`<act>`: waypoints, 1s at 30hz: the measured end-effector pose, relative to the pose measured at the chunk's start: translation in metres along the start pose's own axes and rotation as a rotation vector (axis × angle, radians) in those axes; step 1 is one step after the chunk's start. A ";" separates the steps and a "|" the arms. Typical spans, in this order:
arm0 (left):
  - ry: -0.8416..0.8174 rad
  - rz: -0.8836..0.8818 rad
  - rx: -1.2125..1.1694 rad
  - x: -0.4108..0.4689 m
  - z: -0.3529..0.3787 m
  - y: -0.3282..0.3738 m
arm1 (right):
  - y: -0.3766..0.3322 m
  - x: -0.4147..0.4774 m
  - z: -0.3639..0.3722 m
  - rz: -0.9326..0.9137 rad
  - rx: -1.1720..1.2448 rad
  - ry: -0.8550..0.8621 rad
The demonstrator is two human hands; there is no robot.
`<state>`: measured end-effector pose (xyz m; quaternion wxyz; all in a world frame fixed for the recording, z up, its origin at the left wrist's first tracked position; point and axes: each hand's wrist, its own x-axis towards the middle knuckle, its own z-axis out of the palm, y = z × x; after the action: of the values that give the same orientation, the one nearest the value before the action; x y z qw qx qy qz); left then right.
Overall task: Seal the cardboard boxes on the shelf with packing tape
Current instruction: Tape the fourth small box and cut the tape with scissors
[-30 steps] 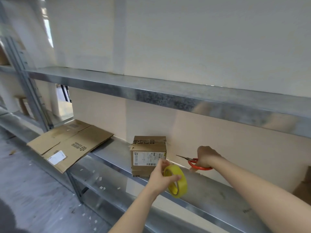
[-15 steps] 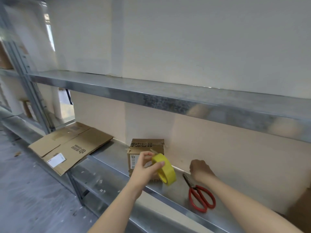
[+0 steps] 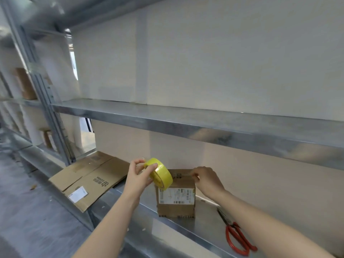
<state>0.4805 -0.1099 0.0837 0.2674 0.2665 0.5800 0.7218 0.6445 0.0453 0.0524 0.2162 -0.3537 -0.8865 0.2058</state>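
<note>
A small cardboard box with a white label stands on the metal shelf. My left hand grips a yellow roll of packing tape just above the box's top left corner. At the box's top right edge, my right hand has its fingertips pinched together, seemingly on the free end of the tape. The strip between roll and fingers is hard to make out. Red-handled scissors lie on the shelf to the right of the box, under my right forearm.
A flattened cardboard box lies on the shelf to the left, overhanging its front edge. An upper metal shelf runs above the box. An upright post stands at the left, with more boxes beyond it.
My right hand let go of the scissors, which now lie on the shelf, and moved to the box's top. My left hand raised the tape roll over the box.
</note>
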 end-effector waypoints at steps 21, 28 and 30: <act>-0.251 -0.100 0.029 0.124 0.002 -0.003 | -0.025 0.020 0.058 0.308 -0.183 0.031; -0.292 -0.129 -0.004 0.120 0.012 -0.010 | -0.028 0.019 0.052 0.309 -0.007 -0.066; -0.300 -0.140 -0.022 0.117 0.017 -0.012 | -0.024 0.018 0.052 0.340 0.100 -0.128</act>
<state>0.4093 -0.0142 0.0836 0.4038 0.3272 0.5427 0.6598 0.5923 0.0312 0.0267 0.1387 -0.4737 -0.8144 0.3051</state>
